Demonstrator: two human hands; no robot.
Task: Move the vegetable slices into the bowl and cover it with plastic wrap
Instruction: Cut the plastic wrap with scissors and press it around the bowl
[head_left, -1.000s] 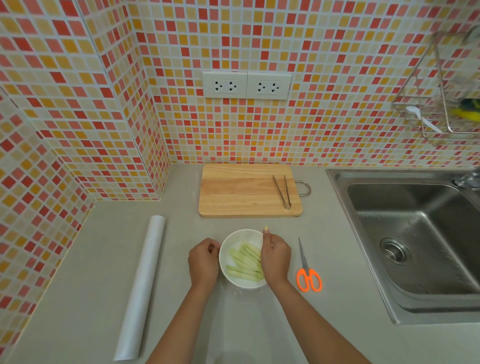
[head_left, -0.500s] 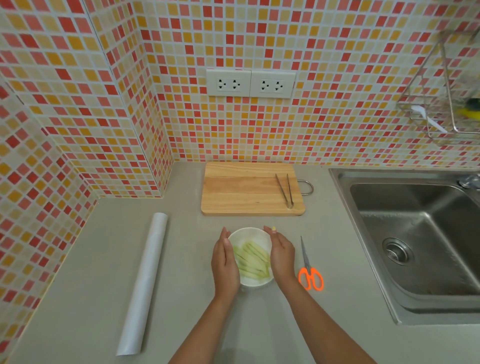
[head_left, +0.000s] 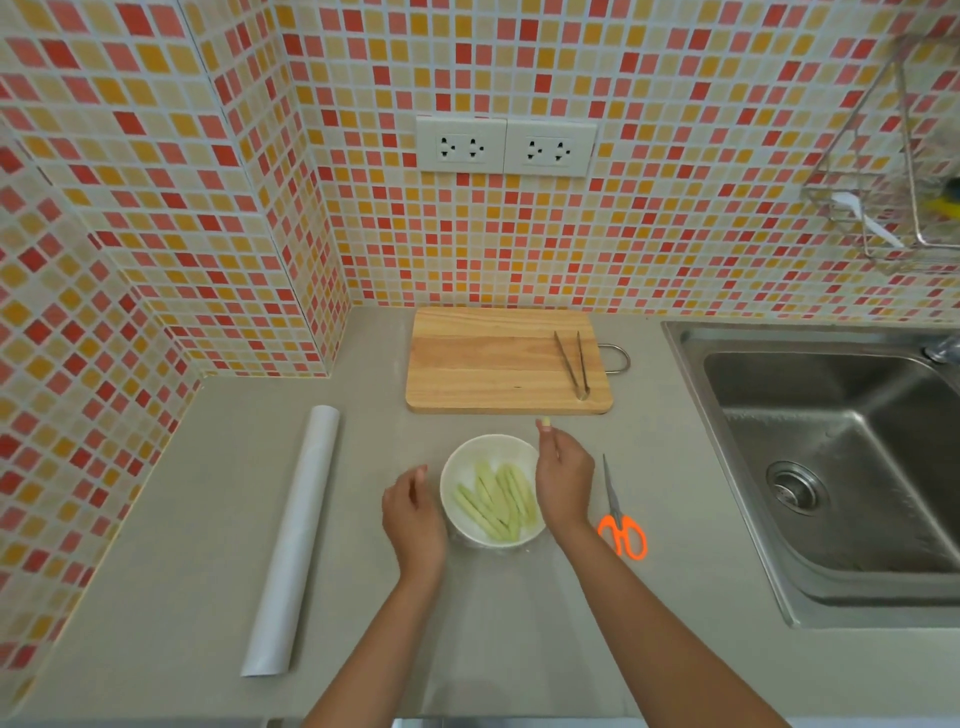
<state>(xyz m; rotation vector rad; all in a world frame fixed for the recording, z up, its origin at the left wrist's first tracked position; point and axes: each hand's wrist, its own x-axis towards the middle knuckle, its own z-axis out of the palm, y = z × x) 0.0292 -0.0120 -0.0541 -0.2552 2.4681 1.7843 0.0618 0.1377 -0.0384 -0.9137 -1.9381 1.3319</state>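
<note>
head | left hand (head_left: 414, 512), right hand (head_left: 564, 480) flank bowl (head_left: 470, 525); fingers loosely curled, holding nothing

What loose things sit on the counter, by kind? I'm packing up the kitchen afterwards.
Cutting board: 1
Tongs: 1
Bowl of vegetable slices: 1
Scissors: 1
Plastic wrap roll: 1
Total: 5

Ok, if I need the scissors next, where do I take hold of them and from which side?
Take the scissors by the orange loops at the near end. They lie flat on the counter, blades shut and pointing away toward the wall, just right of the right hand. Come from above and from the near side with that hand, so the grip meets handles rather than blades.
</note>
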